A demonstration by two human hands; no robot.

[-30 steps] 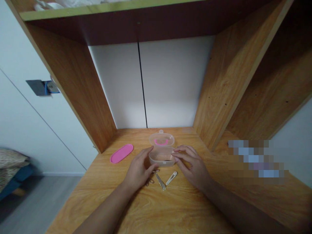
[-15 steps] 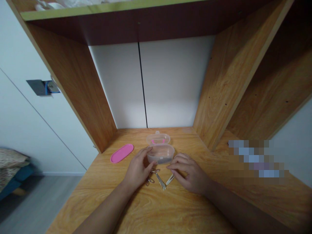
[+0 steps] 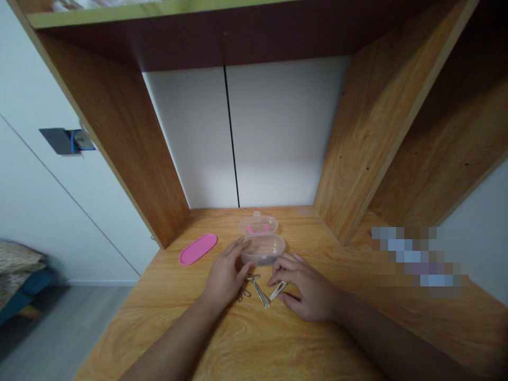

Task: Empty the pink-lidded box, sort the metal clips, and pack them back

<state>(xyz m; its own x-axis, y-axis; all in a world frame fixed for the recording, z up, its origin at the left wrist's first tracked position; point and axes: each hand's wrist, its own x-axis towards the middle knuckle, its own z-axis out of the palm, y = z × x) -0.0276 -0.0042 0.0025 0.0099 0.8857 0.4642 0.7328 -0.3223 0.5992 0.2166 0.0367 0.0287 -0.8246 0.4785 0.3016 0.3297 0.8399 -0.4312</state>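
Note:
My left hand (image 3: pixel 225 274) grips the left end of a clear plastic case (image 3: pixel 264 258), thumb at the front and fingers over the rim. The case stands open, its hinged lid tipped back, with a pink strip (image 3: pixel 257 230) at the lid. My right hand (image 3: pixel 304 286) has its thumb and fingers around a small flat silver nail clipper (image 3: pixel 278 290), just in front of the case. Beside it on the desk lies another slim metal tool (image 3: pixel 262 295), perhaps a second clipper. Metal finger loops (image 3: pixel 244 295), like those of small scissors, show by my left thumb.
An oval pink lid or tray (image 3: pixel 197 249) lies left of my left hand. Wooden side panels (image 3: pixel 341 159) and a white back wall (image 3: pixel 273 137) enclose the desk, under a shelf (image 3: pixel 238 37). A blurred-out object (image 3: pixel 416 262) lies at the right.
My right fingers have shifted on the silver nail clipper, the thumb now lower and more apart from the index finger. My left hand stays on the case.

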